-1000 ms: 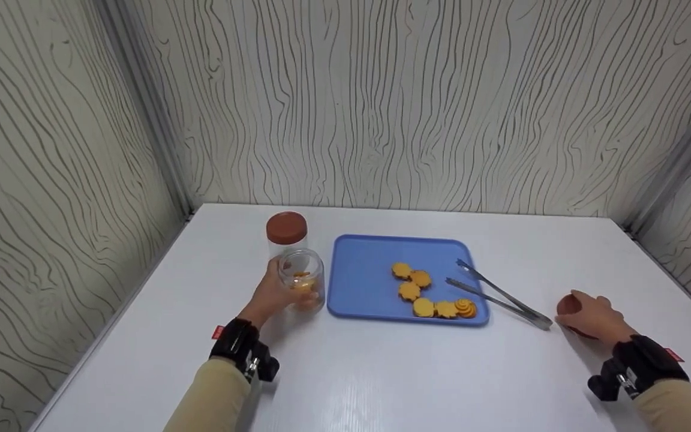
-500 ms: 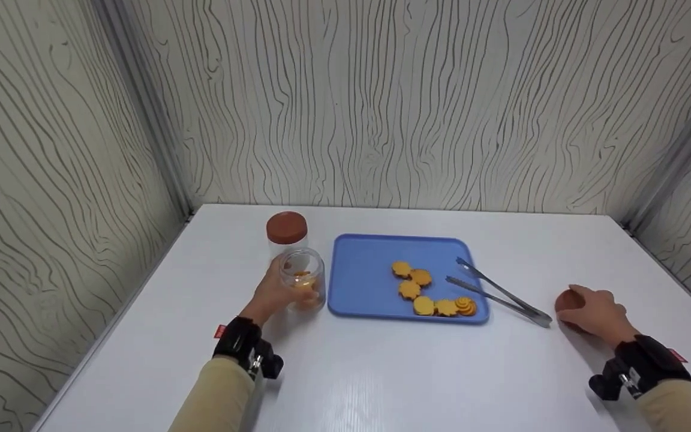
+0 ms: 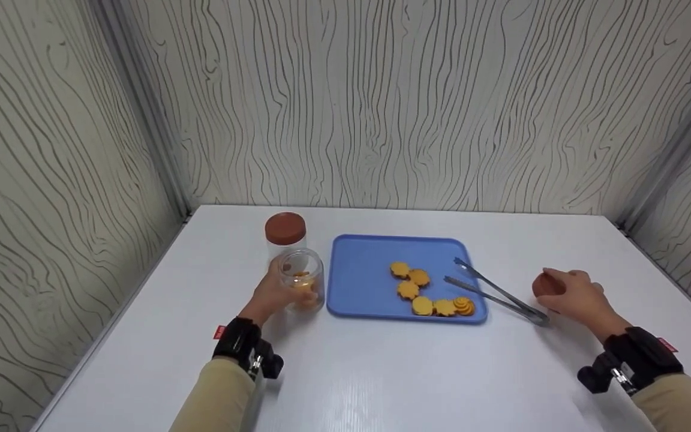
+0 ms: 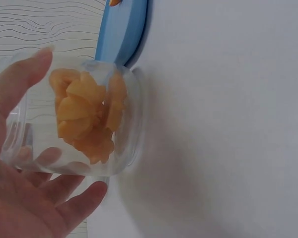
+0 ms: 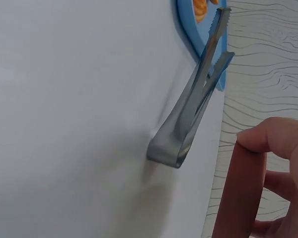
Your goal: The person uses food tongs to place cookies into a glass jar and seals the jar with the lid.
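My left hand (image 3: pixel 276 293) grips a clear jar (image 3: pixel 302 270) without a lid, thumb and fingers curled round its sides. Several orange biscuits (image 4: pixel 84 111) lie in the bottom of that jar. With my right hand (image 3: pixel 582 300) I pinch a reddish-brown jar lid (image 3: pixel 546 289) by its edge, above the table to the right of the tongs. In the right wrist view the lid (image 5: pixel 242 193) is seen edge-on between thumb and fingers. Metal tongs (image 3: pixel 504 300) rest with their tips on the blue tray (image 3: pixel 360 270) and their bent end on the table.
Several flower-shaped and swirled biscuits (image 3: pixel 422 306) lie on the right part of the tray. A second jar (image 3: pixel 285 231) with a brown lid stands behind the held jar. Patterned panels (image 3: pixel 375 108) rise behind the white table (image 3: pixel 393 372).
My right hand has lifted the lid and brought it leftward and slightly away from me, toward the tongs. The left hand and its jar have stayed in place.
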Demonstrator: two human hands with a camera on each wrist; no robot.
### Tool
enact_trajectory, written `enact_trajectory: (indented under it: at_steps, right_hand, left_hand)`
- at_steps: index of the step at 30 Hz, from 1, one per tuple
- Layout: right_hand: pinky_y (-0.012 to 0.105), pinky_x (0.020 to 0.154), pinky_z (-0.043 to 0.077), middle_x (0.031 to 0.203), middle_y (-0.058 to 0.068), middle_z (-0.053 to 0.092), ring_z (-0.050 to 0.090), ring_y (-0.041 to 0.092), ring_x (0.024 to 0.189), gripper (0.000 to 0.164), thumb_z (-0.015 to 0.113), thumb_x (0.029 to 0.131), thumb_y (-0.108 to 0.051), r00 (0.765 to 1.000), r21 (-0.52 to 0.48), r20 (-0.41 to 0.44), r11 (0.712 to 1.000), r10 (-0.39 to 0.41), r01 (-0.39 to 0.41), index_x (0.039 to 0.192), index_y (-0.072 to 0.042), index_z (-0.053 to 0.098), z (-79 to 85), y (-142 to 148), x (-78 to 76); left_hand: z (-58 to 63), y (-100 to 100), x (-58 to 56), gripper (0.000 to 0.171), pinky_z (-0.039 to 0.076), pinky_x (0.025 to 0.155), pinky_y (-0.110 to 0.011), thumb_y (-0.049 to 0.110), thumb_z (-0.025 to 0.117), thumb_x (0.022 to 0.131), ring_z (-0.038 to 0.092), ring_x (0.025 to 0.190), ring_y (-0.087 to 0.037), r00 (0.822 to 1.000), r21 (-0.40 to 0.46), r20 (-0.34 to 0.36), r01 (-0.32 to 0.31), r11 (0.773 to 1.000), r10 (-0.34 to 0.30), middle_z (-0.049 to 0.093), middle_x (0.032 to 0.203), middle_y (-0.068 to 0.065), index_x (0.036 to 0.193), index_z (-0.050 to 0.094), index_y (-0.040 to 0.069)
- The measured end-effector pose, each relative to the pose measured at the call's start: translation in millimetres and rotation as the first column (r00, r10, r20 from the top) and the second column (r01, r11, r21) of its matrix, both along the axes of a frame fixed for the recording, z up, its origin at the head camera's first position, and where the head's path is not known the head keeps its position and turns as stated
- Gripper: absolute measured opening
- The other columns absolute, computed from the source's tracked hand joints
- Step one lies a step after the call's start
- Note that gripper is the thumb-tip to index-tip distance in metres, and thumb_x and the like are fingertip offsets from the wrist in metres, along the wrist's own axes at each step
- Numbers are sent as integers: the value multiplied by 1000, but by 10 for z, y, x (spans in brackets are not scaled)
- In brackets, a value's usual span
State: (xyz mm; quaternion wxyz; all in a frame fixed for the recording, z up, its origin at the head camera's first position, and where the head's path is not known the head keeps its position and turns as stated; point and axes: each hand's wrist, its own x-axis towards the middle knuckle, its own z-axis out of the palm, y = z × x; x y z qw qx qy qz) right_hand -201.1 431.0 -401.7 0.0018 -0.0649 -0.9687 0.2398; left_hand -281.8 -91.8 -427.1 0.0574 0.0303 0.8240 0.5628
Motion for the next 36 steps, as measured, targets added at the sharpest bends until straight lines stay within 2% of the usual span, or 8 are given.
enact_trajectory:
  at_steps: [13, 24, 32, 36]
  right_hand:
    - [58, 76, 44, 129, 43, 32, 36, 57, 106, 72, 68, 83, -28, 996, 22, -53, 998, 67, -66, 140, 7, 42, 121, -322, -26]
    - [56, 77, 46, 131, 39, 34, 38, 52, 107, 70, 70, 83, -27, 994, 16, -40, 995, 99, -98, 140, 4, 44, 206, -574, -45]
    - [56, 79, 47, 132, 37, 35, 39, 49, 107, 69, 70, 83, -25, 992, 9, -45, 993, 120, -119, 141, 2, 44, 268, -757, -50]
    - [55, 79, 46, 133, 36, 37, 40, 49, 107, 69, 71, 81, -25, 986, 2, -72, 988, 154, -154, 140, 2, 46, 312, -850, -35]
  left_hand:
    - [4, -9, 11, 106, 28, 110, -52, 12, 88, 66, 39, 131, -38, 1000, -41, 4, 4, 999, -4, 40, 144, -24, 149, 23, 3]
    - [52, -11, 46, 106, 29, 110, -53, 16, 88, 66, 39, 131, -38, 1000, -32, 11, 5, 999, -5, 40, 144, -24, 149, 23, 4]
    - [13, -12, 14, 106, 29, 110, -51, 13, 88, 66, 40, 131, -36, 1000, -18, -1, 7, 1000, -7, 41, 144, -23, 150, 23, 4]
    - [-3, -8, 2, 108, 31, 109, -51, 14, 89, 65, 41, 130, -37, 1000, -49, -17, 8, 999, -9, 43, 142, -23, 149, 23, 2]
